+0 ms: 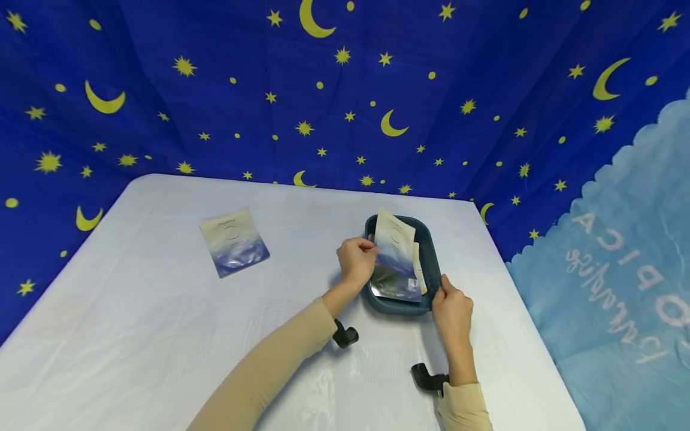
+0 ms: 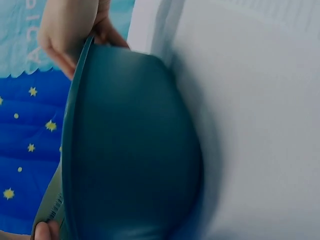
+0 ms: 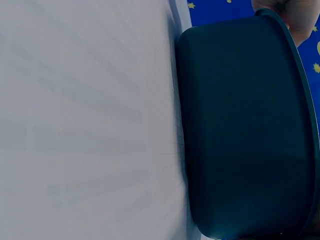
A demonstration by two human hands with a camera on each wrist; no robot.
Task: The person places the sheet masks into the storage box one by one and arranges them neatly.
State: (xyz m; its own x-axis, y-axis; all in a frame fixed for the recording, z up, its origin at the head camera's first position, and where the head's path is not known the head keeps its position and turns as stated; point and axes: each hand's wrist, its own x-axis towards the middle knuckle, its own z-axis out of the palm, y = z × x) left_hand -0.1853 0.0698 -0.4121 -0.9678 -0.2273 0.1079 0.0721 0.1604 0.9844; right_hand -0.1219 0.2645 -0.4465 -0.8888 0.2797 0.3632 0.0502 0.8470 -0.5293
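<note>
A dark teal plastic basin (image 1: pixel 429 251) stands on the right part of the table. Inside it lie several flat sachets, cream fading to blue like face-mask packets. My left hand (image 1: pixel 356 260) pinches the left edge of the top sachet (image 1: pixel 395 236), which leans up above the others over the far rim. A silvery, dark sachet (image 1: pixel 396 285) shows beneath it. In the left wrist view, fingertips (image 2: pixel 44 231) hold a sachet with a barcode (image 2: pixel 54 207) at the rim. My right hand (image 1: pixel 453 308) grips the basin's near right rim.
Another cream-and-blue sachet (image 1: pixel 235 242) lies flat on the left of the white-covered table (image 1: pixel 162 335). Behind the table hangs a blue cloth (image 1: pixel 242 90) with moons and stars. A pale blue lettered cloth (image 1: pixel 620 257) hangs at the right.
</note>
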